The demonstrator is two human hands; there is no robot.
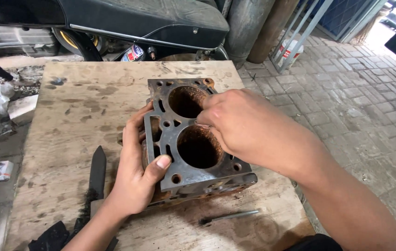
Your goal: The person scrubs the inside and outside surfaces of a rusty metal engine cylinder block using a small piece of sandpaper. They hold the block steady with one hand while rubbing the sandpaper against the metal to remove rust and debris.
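Engine block (193, 139): on the table (67, 116), holes face up, long side runs away from the person.
Left hand (137, 176): fingers hold the block's near-left side.
Right hand (239, 123): fingers pinched together on the block's top.

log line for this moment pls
left hand grips engine block side | right hand on top between bores | block on wooden table

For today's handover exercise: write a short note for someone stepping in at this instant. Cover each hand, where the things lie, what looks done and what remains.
Left hand: grips the near left side of the rusty two-bore engine block, thumb on its top face.
Right hand: fingertips at the web between the two bores; whether it holds anything cannot be told.
Block rests on the stained wooden table. A dark wire brush lies left, a small thin brush in front.
Done: top face looks grey.
Left: bores are rusty.
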